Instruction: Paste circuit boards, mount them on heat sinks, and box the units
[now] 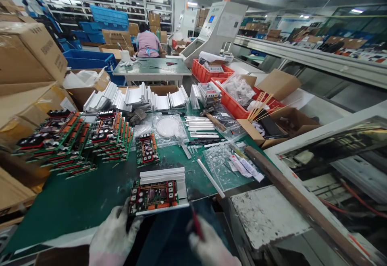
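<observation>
Right hand (209,240) fist-like around a blurred red tool (196,222)

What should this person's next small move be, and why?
Perhaps the left hand should nudge the circuit board rightward along the metal profile: the board appears to jut past the profile's left end, bare metal shows at its right, and that hand is at the board's left edge.

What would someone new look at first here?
Probably the stacks of boards on the left of the green table. Next might come the board at the near edge, lying on a silvery metal piece, with the gloved left hand at its corner. Further back, to the right, red crates look bright.
</observation>
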The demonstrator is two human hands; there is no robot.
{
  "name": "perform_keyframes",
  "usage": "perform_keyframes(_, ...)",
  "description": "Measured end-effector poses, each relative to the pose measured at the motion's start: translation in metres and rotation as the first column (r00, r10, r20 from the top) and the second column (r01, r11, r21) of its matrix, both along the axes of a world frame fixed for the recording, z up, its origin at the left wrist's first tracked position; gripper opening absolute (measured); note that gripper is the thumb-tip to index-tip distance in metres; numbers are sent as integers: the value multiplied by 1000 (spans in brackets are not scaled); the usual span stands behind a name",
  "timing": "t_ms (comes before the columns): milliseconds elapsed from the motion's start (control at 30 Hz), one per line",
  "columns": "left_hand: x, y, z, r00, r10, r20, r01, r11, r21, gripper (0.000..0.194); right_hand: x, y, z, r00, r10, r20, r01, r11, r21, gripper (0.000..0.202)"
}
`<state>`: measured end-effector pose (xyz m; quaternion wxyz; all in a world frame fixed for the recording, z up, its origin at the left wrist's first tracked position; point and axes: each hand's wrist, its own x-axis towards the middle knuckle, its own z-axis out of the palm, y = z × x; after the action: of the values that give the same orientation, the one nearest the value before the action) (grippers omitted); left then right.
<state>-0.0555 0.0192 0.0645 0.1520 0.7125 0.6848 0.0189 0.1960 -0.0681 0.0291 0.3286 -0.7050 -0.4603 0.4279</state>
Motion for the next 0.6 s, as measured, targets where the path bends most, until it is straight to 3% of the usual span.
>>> perform_keyframes(67,0,-1,-1,1000,4,4,-4,1000,10,62,1,2,11,990,137,-14,-138,982,-128,23)
perform_keyframes(133,0,-1,-3,1000,8,14,-8,1000,22,62,11,5,25,991,126,-43,-132,974,-184,28)
perform_keyframes(200,-2,-1,-6,1000,5,29,-6,1000,30,63,30,10,39,998,60,26,-56,990,-129,34)
perform_keyframes(267,-3,-1,-7,999,5,39,-7,999,37,63,58,17,48,982,-2,191,-2,1000,18,35)
perform_keyframes(367,-6,1,-9,999,6,53,-8,999,39,63,107,35,48,839,-92,536,-48,969,241,29)
perform_keyframes(433,-9,1,-11,997,1,77,-4,999,41,61,135,49,42,696,-86,713,-138,958,250,26)
perform_keyframes(533,-12,1,-11,992,15,127,-20,999,41,58,154,64,34,567,-22,823,-234,954,186,23)
perform_keyframes(600,-12,-1,-9,989,59,133,-64,997,34,59,147,65,33,569,-72,819,-217,948,234,24)
